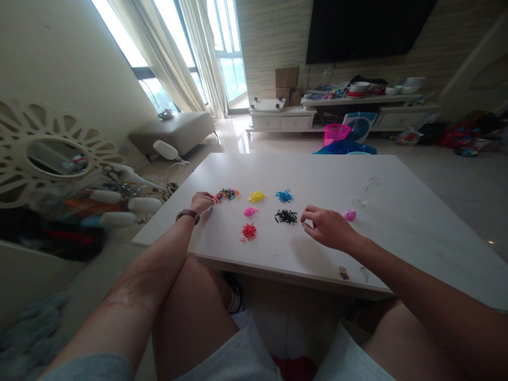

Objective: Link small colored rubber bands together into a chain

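Several small piles of loom rubber bands lie on the white table [246,169]. My left hand [202,201], with a dark wristband, is at the left edge of the mixed-colour bands [227,194], its fingers pinched together; what they hold is too small to make out. My right hand [326,226] hovers just right of the black bands [286,216], thumb and fingers curled but a little apart, with nothing visible in it. Between the hands are yellow bands [257,197], pink bands [250,212], red bands [249,232] and blue bands [284,196].
On the table's right side sit a small pink item [350,215] and a clear plastic piece [371,183]. A minion figure [343,273] lies by the near edge. White lamp shades [145,205] stand left of the table; a pink basket [336,133] is beyond it.
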### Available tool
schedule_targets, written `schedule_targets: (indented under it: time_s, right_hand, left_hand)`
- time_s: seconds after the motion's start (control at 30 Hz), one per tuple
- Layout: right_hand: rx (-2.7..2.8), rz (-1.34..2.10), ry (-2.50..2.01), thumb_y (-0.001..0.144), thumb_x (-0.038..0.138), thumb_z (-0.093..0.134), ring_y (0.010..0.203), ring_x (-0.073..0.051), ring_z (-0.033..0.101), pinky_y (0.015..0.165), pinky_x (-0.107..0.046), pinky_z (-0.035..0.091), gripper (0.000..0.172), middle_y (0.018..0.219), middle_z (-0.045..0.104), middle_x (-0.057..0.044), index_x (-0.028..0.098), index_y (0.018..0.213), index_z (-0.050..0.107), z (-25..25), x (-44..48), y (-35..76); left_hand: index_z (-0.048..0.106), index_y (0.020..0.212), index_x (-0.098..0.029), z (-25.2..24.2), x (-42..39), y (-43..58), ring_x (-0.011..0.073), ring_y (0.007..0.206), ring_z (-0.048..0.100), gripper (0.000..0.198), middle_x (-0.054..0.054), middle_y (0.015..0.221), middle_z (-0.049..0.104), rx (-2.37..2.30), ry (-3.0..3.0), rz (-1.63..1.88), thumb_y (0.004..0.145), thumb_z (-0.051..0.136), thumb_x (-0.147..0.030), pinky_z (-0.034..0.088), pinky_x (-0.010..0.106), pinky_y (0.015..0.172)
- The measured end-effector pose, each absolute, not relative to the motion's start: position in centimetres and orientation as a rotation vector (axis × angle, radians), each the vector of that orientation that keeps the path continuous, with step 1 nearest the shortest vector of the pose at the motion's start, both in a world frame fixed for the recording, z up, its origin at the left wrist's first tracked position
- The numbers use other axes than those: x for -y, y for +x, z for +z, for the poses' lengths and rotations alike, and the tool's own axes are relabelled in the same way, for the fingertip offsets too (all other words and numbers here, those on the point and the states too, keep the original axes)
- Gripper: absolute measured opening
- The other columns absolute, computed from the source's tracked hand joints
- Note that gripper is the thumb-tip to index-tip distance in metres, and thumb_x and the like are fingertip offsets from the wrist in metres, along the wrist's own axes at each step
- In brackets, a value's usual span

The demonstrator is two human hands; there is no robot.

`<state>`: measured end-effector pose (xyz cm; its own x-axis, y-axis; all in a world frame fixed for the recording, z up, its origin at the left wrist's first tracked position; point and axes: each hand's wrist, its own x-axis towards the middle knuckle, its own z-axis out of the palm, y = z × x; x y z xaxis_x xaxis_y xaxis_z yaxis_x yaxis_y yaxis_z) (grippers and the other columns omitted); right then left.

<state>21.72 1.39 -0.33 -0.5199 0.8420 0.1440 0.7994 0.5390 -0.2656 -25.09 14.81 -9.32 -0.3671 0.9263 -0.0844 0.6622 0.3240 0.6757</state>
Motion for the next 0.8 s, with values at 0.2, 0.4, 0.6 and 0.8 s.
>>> schedule_targets:
  time_s: [0.2, 0.4, 0.6, 0.8]
  right_hand:
    - [2.532, 0.239, -1.374, 0.091, 0.025, 0.055, 0.067, -0.013, 0.06, 0.063, -0.028, 0.034, 0.013, 0.105, 0.069, -0.001, 0.024, 0.09, 0.067, -0.5, -1.4, 21.8]
    - [2.546, 0.235, -1.363, 0.091, 0.025, 0.055, 0.067, -0.013, 0.06, 0.063, -0.028, 0.034, 0.012, 0.105, 0.068, -0.001, 0.024, 0.09, 0.066, -0.4, -1.3, 21.7]
    - [2.552, 0.238, -1.37, 0.092, 0.026, 0.055, 0.066, -0.012, 0.061, 0.062, -0.028, 0.033, 0.013, 0.104, 0.069, -0.001, 0.024, 0.089, 0.067, -0.6, -1.4, 21.7]
    - [2.543, 0.272, -1.369, 0.093, 0.027, 0.055, 0.071, -0.014, 0.063, 0.065, -0.027, 0.035, 0.014, 0.094, 0.071, -0.001, 0.024, 0.088, 0.067, -1.4, -1.5, 21.3]
  left_hand:
    - [0.075, 0.083, -0.012, -9.6, -14.8, -25.4, 0.02, 0.075, 0.068, 0.039, 0.01, 0.084, 0.075, -2.162, 1.331, 0.728, 0.045, 0.081, -0.015, 0.051, 0.025, 0.061]
    - [0.074, 0.088, -0.012, -9.6, -14.0, -25.6, 0.0189, 0.076, 0.068, 0.043, 0.01, 0.089, 0.076, -2.133, 1.302, 0.76, 0.046, 0.079, -0.012, 0.051, 0.024, 0.061]
    - [0.075, 0.093, -0.012, -7.2, -13.1, -23.6, 0.018, 0.072, 0.067, 0.044, 0.01, 0.088, 0.076, -1.857, 1.338, 0.884, 0.052, 0.082, -0.026, 0.047, 0.024, 0.056]
    - [0.074, 0.094, -0.011, -4.6, -11.6, -17.1, 0.0206, 0.084, 0.07, 0.049, 0.01, 0.089, 0.076, -1.424, 1.441, 0.958, 0.054, 0.09, -0.035, 0.056, 0.033, 0.077]
